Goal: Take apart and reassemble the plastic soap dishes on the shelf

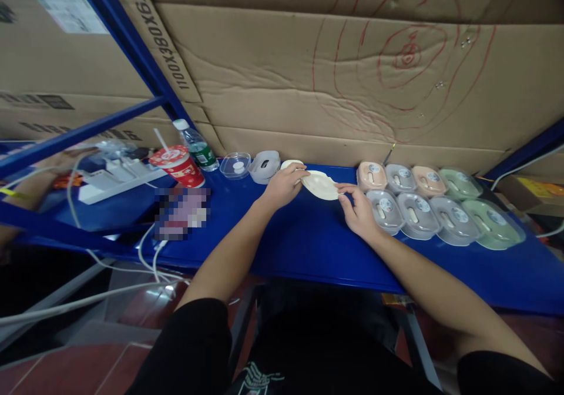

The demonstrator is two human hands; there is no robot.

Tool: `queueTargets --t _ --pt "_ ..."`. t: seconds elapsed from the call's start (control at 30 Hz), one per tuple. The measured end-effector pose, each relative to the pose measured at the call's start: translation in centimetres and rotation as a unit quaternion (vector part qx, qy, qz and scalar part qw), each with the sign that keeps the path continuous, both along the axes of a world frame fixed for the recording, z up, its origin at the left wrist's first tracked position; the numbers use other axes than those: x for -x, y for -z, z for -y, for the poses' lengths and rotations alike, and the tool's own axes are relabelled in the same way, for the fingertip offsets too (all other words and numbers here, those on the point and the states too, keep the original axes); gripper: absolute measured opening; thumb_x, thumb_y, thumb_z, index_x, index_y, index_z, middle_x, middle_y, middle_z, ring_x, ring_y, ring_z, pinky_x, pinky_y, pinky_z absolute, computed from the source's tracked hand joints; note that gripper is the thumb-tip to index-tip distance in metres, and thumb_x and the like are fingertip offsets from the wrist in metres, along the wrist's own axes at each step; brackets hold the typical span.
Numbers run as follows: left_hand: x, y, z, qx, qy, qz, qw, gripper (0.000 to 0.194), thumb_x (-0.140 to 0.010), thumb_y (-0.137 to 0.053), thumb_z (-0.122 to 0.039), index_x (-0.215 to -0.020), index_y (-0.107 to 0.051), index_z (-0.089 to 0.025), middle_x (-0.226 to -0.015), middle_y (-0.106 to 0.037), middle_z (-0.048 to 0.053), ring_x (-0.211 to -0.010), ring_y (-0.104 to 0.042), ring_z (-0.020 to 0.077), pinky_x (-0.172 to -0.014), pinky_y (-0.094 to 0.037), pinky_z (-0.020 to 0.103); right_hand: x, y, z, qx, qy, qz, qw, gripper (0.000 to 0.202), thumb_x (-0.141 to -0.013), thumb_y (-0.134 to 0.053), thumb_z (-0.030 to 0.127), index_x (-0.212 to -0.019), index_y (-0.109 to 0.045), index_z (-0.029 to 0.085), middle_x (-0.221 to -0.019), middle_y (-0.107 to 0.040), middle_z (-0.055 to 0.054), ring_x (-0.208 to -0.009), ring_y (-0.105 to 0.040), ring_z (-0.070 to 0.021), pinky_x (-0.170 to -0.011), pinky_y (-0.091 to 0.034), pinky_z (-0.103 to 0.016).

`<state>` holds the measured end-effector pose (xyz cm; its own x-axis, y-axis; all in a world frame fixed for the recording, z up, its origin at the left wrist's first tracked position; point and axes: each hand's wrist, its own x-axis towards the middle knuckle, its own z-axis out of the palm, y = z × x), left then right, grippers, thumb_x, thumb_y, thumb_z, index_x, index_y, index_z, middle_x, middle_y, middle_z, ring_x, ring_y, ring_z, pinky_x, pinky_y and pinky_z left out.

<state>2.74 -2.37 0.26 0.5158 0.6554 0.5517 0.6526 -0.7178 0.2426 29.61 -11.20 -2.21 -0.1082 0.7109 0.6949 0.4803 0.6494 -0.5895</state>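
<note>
Both hands are on it now, over the middle of the blue counter (291, 242): a thin cream disc (321, 186) hangs between them, its wavy rim tipped to view. The left hand (285, 186) has its grip pinched on the disc's left edge, and the right hand (359, 211) matches it, grip closed on the right edge, thumb on the near side!

Just beyond the left hand, another cream piece (291, 163) peeks out, mostly covered. Left of that sits a grey container (264, 170), then a clear container (232, 170) with a white round spot inside. Further left, it's a green-labelled water bottle (201, 153) and a red drink cup (180, 168) with a straw, and a white power strip (99, 192) beyond them.

Over to the right, near the right hand, what a line-up! Eight lidded containers (420, 216) in two rows: pink, grey, pink, green at the far side; three greys and a green nearer. Behind it all stands cardboard (264, 60) with red rings drawn on it.
</note>
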Motion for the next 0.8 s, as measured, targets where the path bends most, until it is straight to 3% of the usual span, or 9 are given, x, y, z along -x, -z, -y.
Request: queueTargets --t 0.13,0.27,0.43,0.57,0.63,0.8 --pt "0.7 -0.2 -0.6 0.000 0.017 0.031 0.999 0.032 -0.095 -0.061 -0.011 -0.122 -0.075 -0.021 -0.130 -0.076 0.010 -0.125 -0.071 0.0253 -0.109 -0.057 0.045 0.1 0.2 0.1 0.003 -0.013 -0.018 1.000 0.031 -0.110 -0.052 0.048 -0.133 -0.059 0.028 -0.143 -0.070 -0.013 -0.134 -0.067 -0.0299 -0.114 -0.056 -0.058" --pt "1.9 -0.5 -1.1 -0.026 -0.075 0.090 0.993 0.022 -0.098 -0.065 -0.021 -0.117 -0.076 -0.019 -0.126 -0.077 0.012 -0.117 -0.072 0.0264 -0.105 -0.056 0.043 0.0 0.1 0.1 0.001 -0.022 -0.009 1.000 0.057 -0.107 -0.058 0.049 -0.158 -0.041 0.029 -0.166 -0.047 -0.017 -0.146 -0.057 -0.0326 -0.117 -0.055 -0.061" --pt "3.1 -0.9 -1.7 -0.032 -0.218 0.161 0.962 0.020 -0.092 -0.078 -0.036 -0.101 -0.075 -0.018 -0.089 -0.074 0.007 -0.086 -0.070 0.0249 -0.086 -0.055 0.038 -0.2 0.1 0.0 0.018 -0.021 0.061 0.998 0.057 -0.106 -0.059 0.049 -0.159 -0.043 0.031 -0.160 -0.052 -0.015 -0.148 -0.054 -0.0352 -0.117 -0.054 -0.065" --pt "2.8 -0.9 -1.6 -0.056 -0.223 0.221 0.948 0.023 -0.087 -0.084 -0.037 -0.095 -0.071 -0.020 -0.087 -0.071 0.004 -0.083 -0.065 0.0221 -0.082 -0.052 0.035 -0.2 0.2 0.0 0.034 -0.021 0.085 0.996 0.056 -0.107 -0.057 0.049 -0.159 -0.044 0.032 -0.161 -0.051 -0.015 -0.150 -0.052 -0.0355 -0.114 -0.057 -0.064" --pt "2.2 -0.7 -1.4 -0.061 -0.206 0.182 0.960 0.025 -0.086 -0.087 -0.038 -0.092 -0.070 -0.020 -0.088 -0.071 0.004 -0.085 -0.065 0.0227 -0.083 -0.051 0.036 -0.3 0.2 0.0 0.038 -0.025 0.091 0.995 0.056 -0.107 -0.058 0.048 -0.159 -0.044 0.032 -0.161 -0.050 -0.015 -0.149 -0.053 -0.0351 -0.114 -0.057 -0.063" --pt "-0.2 0.2 -0.9 -0.037 -0.161 -0.036 0.986 0.021 -0.093 -0.082 -0.038 -0.102 -0.078 -0.020 -0.101 -0.075 0.010 -0.102 -0.067 0.0294 -0.091 -0.048 0.042 -0.2 0.2 -0.2 0.042 -0.035 0.100 0.993 0.054 -0.106 -0.060 0.046 -0.156 -0.047 0.030 -0.159 -0.052 -0.016 -0.148 -0.055 -0.0340 -0.116 -0.055 -0.062"
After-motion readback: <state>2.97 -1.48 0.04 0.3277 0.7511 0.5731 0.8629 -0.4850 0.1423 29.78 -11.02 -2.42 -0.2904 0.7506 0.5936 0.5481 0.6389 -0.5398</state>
